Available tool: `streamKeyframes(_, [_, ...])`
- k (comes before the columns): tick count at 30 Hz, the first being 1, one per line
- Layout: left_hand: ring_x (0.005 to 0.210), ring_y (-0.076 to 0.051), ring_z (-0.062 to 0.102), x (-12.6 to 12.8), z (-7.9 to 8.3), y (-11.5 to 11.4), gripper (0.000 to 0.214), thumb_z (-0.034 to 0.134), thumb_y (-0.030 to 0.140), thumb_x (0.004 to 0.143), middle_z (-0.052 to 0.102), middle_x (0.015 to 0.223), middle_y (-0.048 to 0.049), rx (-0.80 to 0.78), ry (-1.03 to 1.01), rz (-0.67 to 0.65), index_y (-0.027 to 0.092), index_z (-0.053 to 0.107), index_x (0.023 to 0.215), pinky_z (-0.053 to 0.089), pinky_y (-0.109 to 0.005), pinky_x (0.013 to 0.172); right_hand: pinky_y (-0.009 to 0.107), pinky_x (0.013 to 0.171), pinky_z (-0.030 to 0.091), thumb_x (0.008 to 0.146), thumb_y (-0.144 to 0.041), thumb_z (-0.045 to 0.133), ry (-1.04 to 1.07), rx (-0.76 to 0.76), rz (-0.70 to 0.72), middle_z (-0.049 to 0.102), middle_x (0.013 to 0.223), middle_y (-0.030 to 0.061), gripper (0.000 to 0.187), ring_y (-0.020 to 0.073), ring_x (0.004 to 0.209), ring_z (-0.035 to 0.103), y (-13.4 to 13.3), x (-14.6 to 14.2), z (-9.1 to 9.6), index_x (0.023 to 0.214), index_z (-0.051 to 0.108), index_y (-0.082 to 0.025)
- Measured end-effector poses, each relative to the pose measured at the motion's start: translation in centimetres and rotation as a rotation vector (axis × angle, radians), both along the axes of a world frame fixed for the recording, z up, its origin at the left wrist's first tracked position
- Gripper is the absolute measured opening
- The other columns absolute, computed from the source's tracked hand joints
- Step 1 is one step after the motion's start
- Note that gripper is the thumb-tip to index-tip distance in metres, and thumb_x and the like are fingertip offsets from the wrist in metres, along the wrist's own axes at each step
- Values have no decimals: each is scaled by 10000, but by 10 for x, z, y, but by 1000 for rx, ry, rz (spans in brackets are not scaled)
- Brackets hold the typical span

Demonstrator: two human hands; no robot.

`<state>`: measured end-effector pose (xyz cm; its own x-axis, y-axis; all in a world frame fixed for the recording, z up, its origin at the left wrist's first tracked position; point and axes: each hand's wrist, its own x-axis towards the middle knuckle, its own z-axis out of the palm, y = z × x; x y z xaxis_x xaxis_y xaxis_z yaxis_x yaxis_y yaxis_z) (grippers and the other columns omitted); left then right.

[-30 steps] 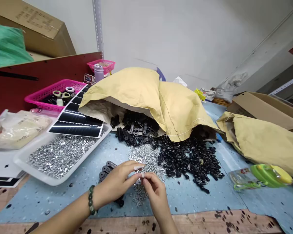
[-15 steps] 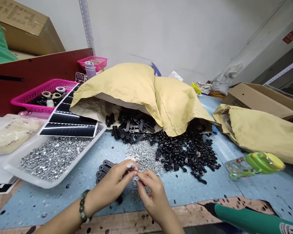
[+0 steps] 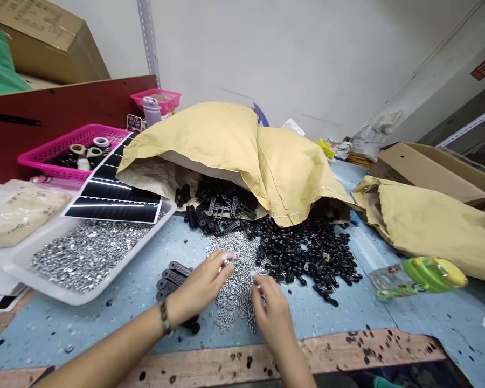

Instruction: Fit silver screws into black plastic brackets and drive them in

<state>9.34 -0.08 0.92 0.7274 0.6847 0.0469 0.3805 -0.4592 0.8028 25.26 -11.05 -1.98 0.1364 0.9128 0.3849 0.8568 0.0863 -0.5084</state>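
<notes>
My left hand (image 3: 205,281) reaches over the left side of a pile of small silver screws (image 3: 239,253). Its fingers are curled, thumb and forefinger close together, with a white covering at a fingertip. Whatever they pinch is too small to make out. On the pile's right side is my right hand (image 3: 272,307), fingers bent in and thumb near them; a small white patch shows at the tips. Small nuts (image 3: 225,318) lie in front of the screws. Several dark flat perforated links (image 3: 173,277) lie beside my left hand, partly hidden by it.
Black parts (image 3: 307,253) spill from yellow paper sacks (image 3: 210,129) behind the screws. A white tray (image 3: 84,296) of silver pieces stands left, near a pink basket (image 3: 36,157) holding scissors (image 3: 83,153). A green-lidded bottle (image 3: 422,275) lies at right, before another sack (image 3: 440,221).
My hands, together at the fingertips before, have moved apart. The left has gone forward over the screws, the right to the right. The green tool at lower right has dropped mostly out of view.
</notes>
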Motion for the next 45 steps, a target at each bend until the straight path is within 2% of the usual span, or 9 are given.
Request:
streamKeyframes(3, [1134,-258,477,25,-12,22,280,534,182,893,578,1165,-72,213,98,-58,222,527,1170,367,-445,965,361,698,502,919,-312,460,-95,7,-209,640,907,115,248,255,840,613,16,15,-26,1051,614,-168])
streamKeyframes(6, [1077,-297,496,45,-23,30,206,597,95,812,616,1038,-81,275,177,-115,194,616,992,335,-481,934,368,703,493,921,-312,455,-95,7,-213,629,896,111,224,259,835,600,29,16,-39,1003,609,-171])
streamKeyframes(10, [1001,-272,529,48,-31,27,129,560,79,841,630,915,-67,312,200,-140,176,638,809,324,-467,914,330,690,485,935,-260,434,-55,3,-165,618,820,60,197,217,777,590,31,13,-37,866,609,-202])
streamKeyframes(16, [1100,-246,491,43,-26,31,140,542,165,900,589,1123,-41,242,65,-49,214,669,866,363,-417,941,330,741,495,950,-253,398,19,42,-149,621,898,87,238,207,837,598,26,17,-30,925,625,-184])
streamKeyframes(19, [959,-188,557,28,-16,36,196,436,203,957,613,1001,-30,160,-25,2,208,632,948,451,-320,846,293,713,500,953,-245,378,61,53,-132,640,862,73,240,185,803,615,29,15,-29,951,608,-181])
streamKeyframes(23, [777,-155,589,-24,-1,38,259,332,259,986,622,881,-16,64,-74,99,193,582,999,496,-272,703,292,713,496,945,-256,380,91,41,-127,654,864,73,234,185,794,622,33,10,-29,924,601,-184])
streamKeyframes(29, [930,-192,599,-98,-2,21,253,409,289,942,623,995,-20,41,-5,199,245,624,1068,496,-344,824,289,717,483,933,-237,392,95,-37,-57,645,894,71,201,184,796,606,35,2,-30,967,584,-190])
streamKeyframes(36, [824,-183,588,-84,-25,13,188,437,222,946,643,864,-23,298,74,107,199,605,864,493,-318,734,376,764,441,880,-187,428,17,-130,-21,618,847,91,188,245,822,564,35,3,-32,933,608,-186])
streamKeyframes(45, [832,-202,600,-73,-44,12,174,448,208,939,662,861,-44,388,42,148,184,617,907,498,-347,761,305,737,466,930,-217,400,151,-79,19,624,886,80,207,196,817,594,35,-5,-15,942,604,-185])
